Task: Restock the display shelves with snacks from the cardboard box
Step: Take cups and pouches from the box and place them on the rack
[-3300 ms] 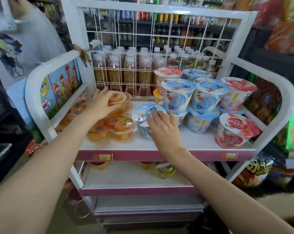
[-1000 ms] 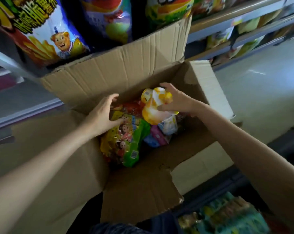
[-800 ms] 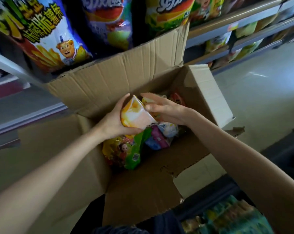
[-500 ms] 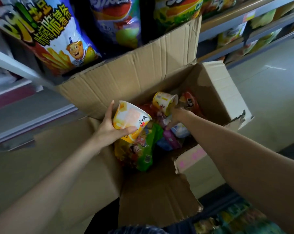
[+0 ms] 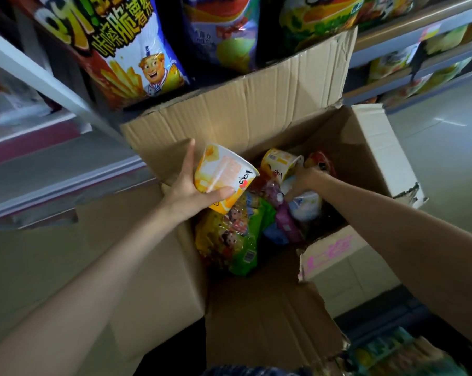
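left hand fingers clamped around a yellow cup; right hand reaches among snacks in the cardboard box, its finger state unclear.

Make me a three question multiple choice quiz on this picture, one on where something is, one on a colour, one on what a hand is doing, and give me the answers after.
1. Where does the green snack bag lie?
A. On the floor beside the box
B. Inside the cardboard box
C. On a display shelf

2. What colour is most of the cup in the left hand?
A. Yellow and white
B. Blue
C. Red

3. What is the right hand doing?
A. Hanging idle outside the box
B. Holding a box flap
C. Reaching down among the snacks in the box

Answers:
1 B, the bag rests between the box walls.
2 A, its side shows yellow and white print.
3 C, its fingers are buried among the packets beside a second cup.
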`<move>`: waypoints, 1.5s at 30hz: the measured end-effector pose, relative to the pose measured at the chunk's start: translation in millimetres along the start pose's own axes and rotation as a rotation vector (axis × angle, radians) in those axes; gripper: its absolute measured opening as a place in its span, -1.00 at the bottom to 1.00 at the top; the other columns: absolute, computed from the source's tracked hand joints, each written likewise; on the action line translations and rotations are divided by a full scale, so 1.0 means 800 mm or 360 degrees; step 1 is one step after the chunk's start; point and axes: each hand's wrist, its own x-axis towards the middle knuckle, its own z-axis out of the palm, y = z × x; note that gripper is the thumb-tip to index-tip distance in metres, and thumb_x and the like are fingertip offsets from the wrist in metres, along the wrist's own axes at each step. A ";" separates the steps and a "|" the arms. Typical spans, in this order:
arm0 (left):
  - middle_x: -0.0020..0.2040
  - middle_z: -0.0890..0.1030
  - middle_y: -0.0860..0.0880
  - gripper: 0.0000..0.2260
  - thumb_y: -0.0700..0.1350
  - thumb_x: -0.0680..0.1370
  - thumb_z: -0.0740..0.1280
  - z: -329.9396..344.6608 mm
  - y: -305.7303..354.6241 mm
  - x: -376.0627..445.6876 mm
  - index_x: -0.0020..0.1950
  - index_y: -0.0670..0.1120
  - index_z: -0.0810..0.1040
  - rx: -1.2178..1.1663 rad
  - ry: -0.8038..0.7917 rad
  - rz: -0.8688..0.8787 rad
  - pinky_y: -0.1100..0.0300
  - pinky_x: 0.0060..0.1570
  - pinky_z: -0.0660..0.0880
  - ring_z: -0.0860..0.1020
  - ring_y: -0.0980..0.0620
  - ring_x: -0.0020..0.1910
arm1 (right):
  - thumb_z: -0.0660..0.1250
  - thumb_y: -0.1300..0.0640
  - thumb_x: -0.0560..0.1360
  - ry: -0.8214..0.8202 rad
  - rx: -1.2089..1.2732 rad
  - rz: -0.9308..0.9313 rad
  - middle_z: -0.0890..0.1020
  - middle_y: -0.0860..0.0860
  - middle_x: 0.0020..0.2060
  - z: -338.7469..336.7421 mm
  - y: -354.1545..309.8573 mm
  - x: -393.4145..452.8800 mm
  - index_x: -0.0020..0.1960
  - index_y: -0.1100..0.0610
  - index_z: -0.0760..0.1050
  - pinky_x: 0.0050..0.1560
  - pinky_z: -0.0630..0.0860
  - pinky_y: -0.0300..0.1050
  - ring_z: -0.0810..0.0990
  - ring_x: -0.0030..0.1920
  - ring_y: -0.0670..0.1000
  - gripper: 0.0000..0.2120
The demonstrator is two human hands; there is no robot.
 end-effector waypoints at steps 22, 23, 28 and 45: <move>0.29 0.35 0.29 0.02 0.11 0.12 0.53 -0.178 0.095 -0.147 0.39 0.32 -0.06 -0.0365 0.0177 0.0846 0.30 0.16 0.42 0.40 0.32 0.24 | 0.49 0.09 0.37 0.0877 0.0971 -0.1401 0.42 -0.02 0.22 -0.137 -0.091 -0.402 0.16 -0.04 0.37 0.18 0.32 -0.15 0.39 0.24 -0.04 -0.56; 0.27 0.37 0.29 -0.02 0.09 0.12 0.53 -0.199 0.096 -0.158 0.38 0.29 0.01 -0.0344 0.0207 0.0935 0.35 0.12 0.43 0.42 0.36 0.20 | 0.50 0.07 0.36 0.0957 0.0955 -0.1426 0.44 -0.04 0.21 -0.137 -0.107 -0.420 0.13 -0.07 0.38 0.19 0.31 -0.15 0.39 0.25 -0.05 -0.57; 0.10 0.49 0.14 -0.30 0.05 0.09 0.51 -0.324 0.090 -0.227 0.16 0.14 0.29 -0.0271 0.0348 0.1176 0.40 -0.03 0.44 0.50 0.35 0.02 | 0.52 -0.04 0.30 0.1135 0.0986 -0.1616 0.45 -0.16 0.20 -0.131 -0.207 -0.522 0.13 -0.14 0.40 0.23 0.29 -0.19 0.37 0.26 -0.17 -0.53; 0.09 0.43 -0.25 -0.34 -0.04 0.22 0.59 -0.639 0.016 -0.276 0.13 -0.21 0.31 0.0395 0.1684 0.0995 0.18 -0.09 0.29 0.42 -0.16 0.08 | 0.42 -0.10 0.39 0.2028 0.0503 -0.1417 0.20 0.22 0.41 -0.154 -0.599 -0.607 0.35 0.11 0.31 0.36 0.19 0.15 0.18 0.39 0.26 -0.38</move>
